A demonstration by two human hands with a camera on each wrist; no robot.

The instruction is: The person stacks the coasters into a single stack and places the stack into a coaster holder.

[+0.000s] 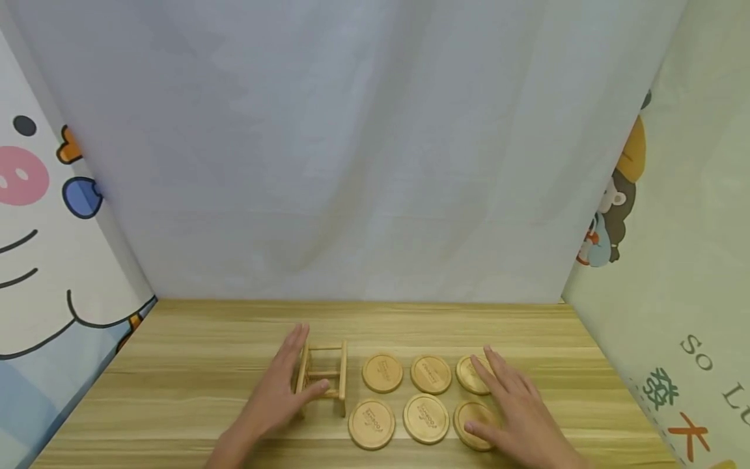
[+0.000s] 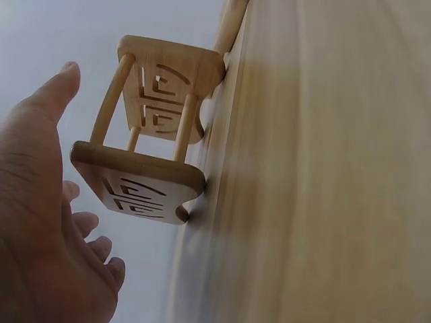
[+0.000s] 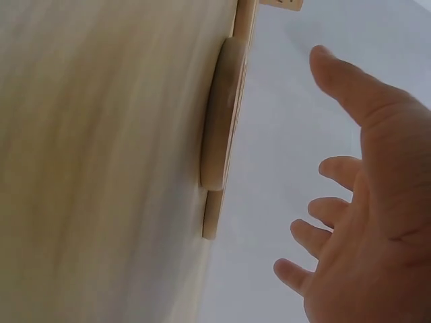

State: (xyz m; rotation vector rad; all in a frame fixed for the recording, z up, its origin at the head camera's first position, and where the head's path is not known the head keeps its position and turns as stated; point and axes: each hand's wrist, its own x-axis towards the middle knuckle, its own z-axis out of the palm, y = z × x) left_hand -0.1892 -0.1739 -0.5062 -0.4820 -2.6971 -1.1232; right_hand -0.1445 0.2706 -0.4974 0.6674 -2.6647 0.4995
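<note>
A small wooden coaster rack (image 1: 344, 378) with cut-out side panels and round bars stands on the table. My left hand (image 1: 271, 402) is spread at its left side, thumb reaching across its near end. In the left wrist view, a gap shows between the palm and the rack (image 2: 138, 192). Several round bamboo coasters with printed lettering lie flat in two rows, among them a far-left coaster (image 1: 382, 372) and a near-middle coaster (image 1: 426, 418). Over the rightmost pair hovers my right hand (image 1: 524, 413), fingers extended, partly covering the near-right coaster (image 1: 472, 413). Its palm is apart from the coasters (image 3: 221, 121) in the right wrist view.
The wood-grain table (image 1: 222, 332) runs back to a pale cloth backdrop (image 1: 363, 163). Printed cartoon cloths hang on both sides, a left cloth (image 1: 53, 254) and a right cloth (image 1: 674, 260).
</note>
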